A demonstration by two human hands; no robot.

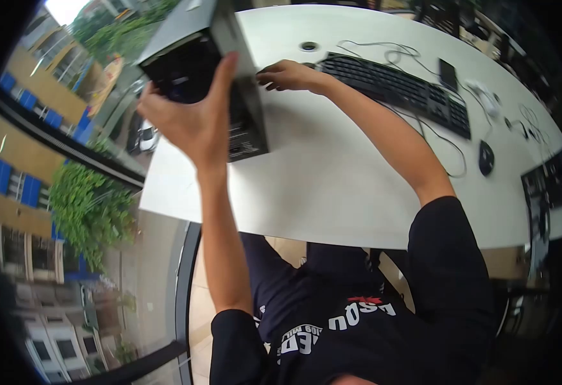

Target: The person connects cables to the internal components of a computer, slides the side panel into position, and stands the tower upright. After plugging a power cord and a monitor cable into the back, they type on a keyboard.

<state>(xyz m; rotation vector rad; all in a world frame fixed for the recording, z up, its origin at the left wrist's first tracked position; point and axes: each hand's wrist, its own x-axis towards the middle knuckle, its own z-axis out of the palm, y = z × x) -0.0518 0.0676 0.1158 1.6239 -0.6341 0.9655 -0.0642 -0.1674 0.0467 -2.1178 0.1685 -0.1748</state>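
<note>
A black computer tower [245, 106] stands upright on the white table at its left end, close to the window. My left hand [194, 122] spans the tower's front, its fingers curled at the left edge and its thumb raised along the right edge. Beside the tower's right side is my right hand [290, 77], palm down with fingers bent together and fingertips right at the side panel. Something small and dark shows at those fingertips; I cannot tell what it is.
On the white table [319, 192] lie a black keyboard [399, 93], a phone [448, 75], a black mouse [486, 158] and loose cables. A cable hole [308, 46] is set into the tabletop. A large window [88, 173] borders the left side.
</note>
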